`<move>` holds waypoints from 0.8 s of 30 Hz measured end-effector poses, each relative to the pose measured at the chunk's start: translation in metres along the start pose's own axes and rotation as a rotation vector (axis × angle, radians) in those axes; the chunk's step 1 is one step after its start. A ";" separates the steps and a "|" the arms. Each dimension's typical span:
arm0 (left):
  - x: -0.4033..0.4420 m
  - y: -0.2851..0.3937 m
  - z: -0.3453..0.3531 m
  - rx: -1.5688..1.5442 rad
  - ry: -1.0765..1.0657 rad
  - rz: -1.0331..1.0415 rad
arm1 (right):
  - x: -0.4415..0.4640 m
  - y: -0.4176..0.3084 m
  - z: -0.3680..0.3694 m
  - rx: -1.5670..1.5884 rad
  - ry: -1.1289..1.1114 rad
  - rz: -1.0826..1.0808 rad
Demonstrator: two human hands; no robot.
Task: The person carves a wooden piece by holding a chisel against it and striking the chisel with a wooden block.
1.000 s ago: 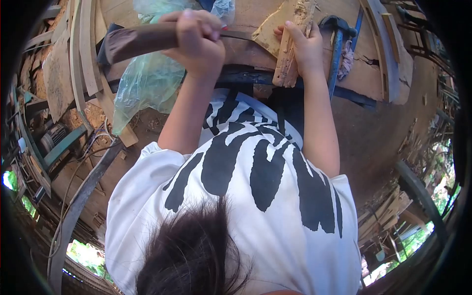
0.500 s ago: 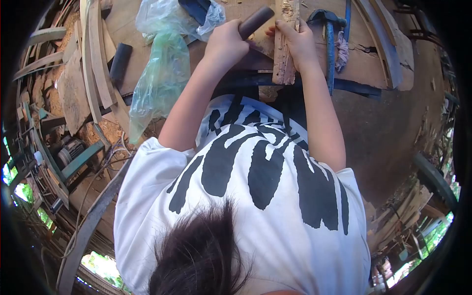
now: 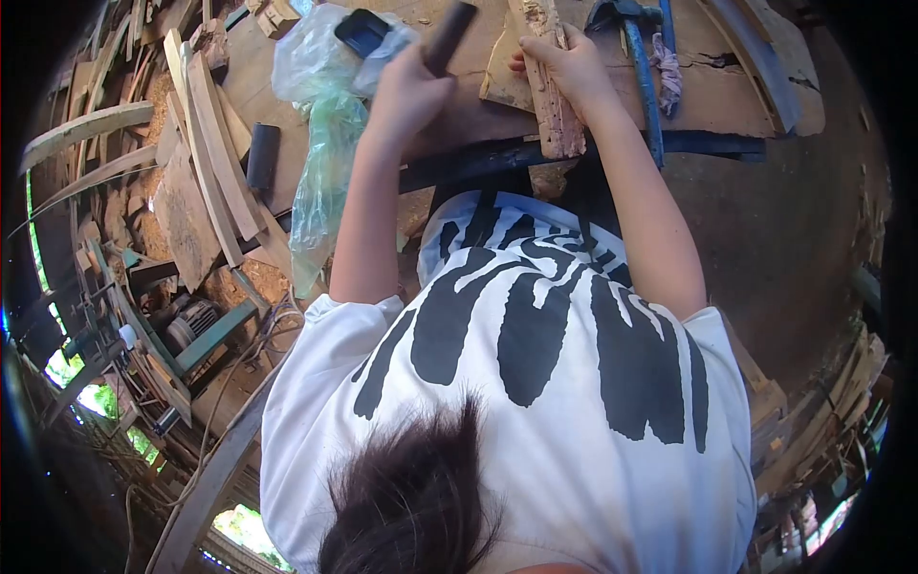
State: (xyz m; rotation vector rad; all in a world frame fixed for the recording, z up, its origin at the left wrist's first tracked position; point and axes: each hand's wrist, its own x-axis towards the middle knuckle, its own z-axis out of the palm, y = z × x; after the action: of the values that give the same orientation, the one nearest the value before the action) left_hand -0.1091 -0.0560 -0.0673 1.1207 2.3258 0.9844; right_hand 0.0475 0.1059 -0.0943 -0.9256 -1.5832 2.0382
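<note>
My left hand (image 3: 411,96), slightly blurred, is closed around a dark brown cylindrical bar (image 3: 449,36) that sticks out above it. My right hand (image 3: 574,77) grips a narrow, rough piece of wood (image 3: 555,110) near the bench's front edge, with the thumb across its top. Beside that piece, on its left, lies a flat pale board (image 3: 507,72). To the left of my left hand are a clear and green plastic bag (image 3: 330,143) and a black tray-like object (image 3: 361,33). A blue metal clamp or tool (image 3: 643,86) rests right of my right hand.
A dark block (image 3: 263,156) and long wood strips (image 3: 215,143) lie at the left of the bench (image 3: 708,100). Near its right edge is a long curved piece (image 3: 755,62), with a pinkish cloth (image 3: 666,77) closer in. A motor (image 3: 191,323) stands lower left.
My left hand has come down from its raised, sideways swing, and the bar now points up and right. The camera view has shifted. My right hand still holds the wood.
</note>
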 end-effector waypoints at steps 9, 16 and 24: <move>-0.027 0.041 -0.040 -0.798 0.295 -0.069 | 0.000 0.002 -0.001 0.040 -0.024 -0.006; -0.064 0.133 -0.088 -1.270 -0.582 1.032 | 0.001 0.002 -0.001 0.096 0.005 -0.005; -0.102 0.196 -0.068 -1.044 -1.043 1.208 | 0.004 0.006 0.000 0.178 0.012 0.020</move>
State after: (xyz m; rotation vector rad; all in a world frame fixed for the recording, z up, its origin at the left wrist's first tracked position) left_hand 0.0168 -0.0796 0.1252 1.7840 0.0793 1.2010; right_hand 0.0451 0.1073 -0.1010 -0.8886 -1.3647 2.1426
